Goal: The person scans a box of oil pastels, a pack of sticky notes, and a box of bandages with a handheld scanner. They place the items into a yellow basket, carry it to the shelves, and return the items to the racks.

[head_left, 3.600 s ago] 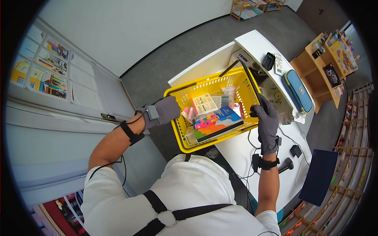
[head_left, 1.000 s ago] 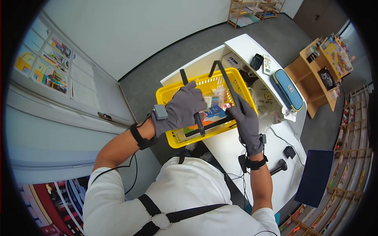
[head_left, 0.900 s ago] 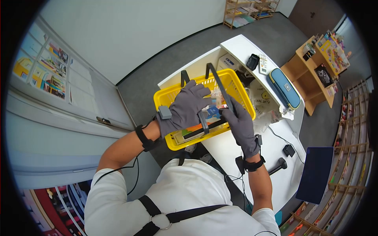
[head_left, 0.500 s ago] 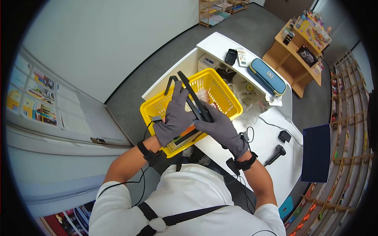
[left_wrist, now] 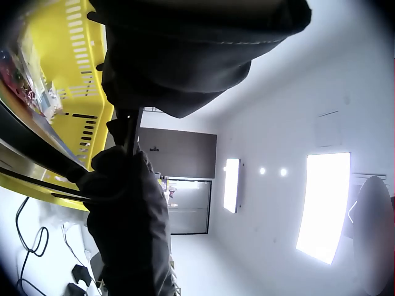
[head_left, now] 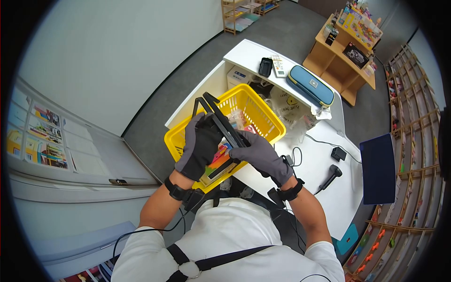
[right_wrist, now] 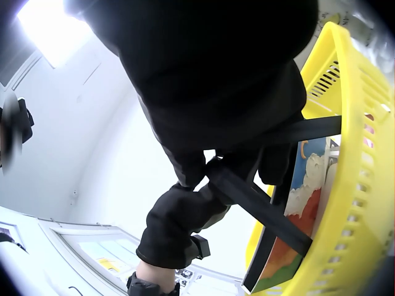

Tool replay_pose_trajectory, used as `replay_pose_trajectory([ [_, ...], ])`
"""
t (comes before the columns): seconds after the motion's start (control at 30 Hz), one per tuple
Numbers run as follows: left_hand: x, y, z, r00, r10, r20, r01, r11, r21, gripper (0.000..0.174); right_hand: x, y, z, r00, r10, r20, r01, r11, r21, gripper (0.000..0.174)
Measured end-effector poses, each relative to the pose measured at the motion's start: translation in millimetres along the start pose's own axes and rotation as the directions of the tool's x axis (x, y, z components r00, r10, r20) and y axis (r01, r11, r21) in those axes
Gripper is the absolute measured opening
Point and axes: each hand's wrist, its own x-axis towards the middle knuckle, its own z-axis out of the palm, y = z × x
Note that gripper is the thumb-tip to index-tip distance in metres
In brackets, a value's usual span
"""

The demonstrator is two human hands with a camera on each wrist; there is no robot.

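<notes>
Fingers of the gloved right hand (head_left: 261,154) curled round the black handles (head_left: 224,124), gripping. Gloved left hand (head_left: 199,148) is at the same handles, palm side turned toward the right hand; can't tell if its fingers wrap them. Handles are brought up close together over the yellow basket (head_left: 261,113), which sits in front of the person's torso, beside the white desk (head_left: 307,162); its support is hidden.

Inside the basket: a book (right_wrist: 307,197) with a blue, white, orange and green cover, black edge, lying near the wall, plus clear plastic packs (head_left: 237,116), details too small.

On the desk's low surface: handheld scanner (head_left: 332,176), small black box (head_left: 338,153), thin cables. On its raised ledge: blue case (head_left: 310,86), white remote (head_left: 278,66), black holder (head_left: 265,67). Dark screen (head_left: 377,170) stands at the desk's right; wooden shelf unit (head_left: 329,58) farther back.
</notes>
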Motion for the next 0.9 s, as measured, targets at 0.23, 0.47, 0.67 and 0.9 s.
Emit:
replay_pose_trajectory([
  [0.23,8.2,-6.6,-21.6,0.980,-0.113,0.161,0.186,0.801,-0.569,0.047,1.1,-8.8,0.6,0.997,0.067,-0.033,-0.070,0.994,-0.083,0.029],
  [0.47,22.1,-22.6,-16.4,0.976,0.075,0.202,-0.161,0.877,0.453,0.052,1.0,4.8,8.1,0.997,0.055,-0.054,-0.055,0.998,-0.014,0.031],
  [0.67,31.9,-1.7,27.2,0.915,-0.399,0.062,0.385,0.814,-0.435,0.048,-5.1,2.5,18.5,0.993,0.062,-0.100,-0.070,0.994,-0.079,0.032],
  [0.9,36.7,-14.3,22.1,0.883,-0.450,0.135,0.463,0.786,-0.410,0.035,-23.3,8.3,14.2,0.992,0.035,-0.124,-0.059,0.978,-0.201,0.044],
])
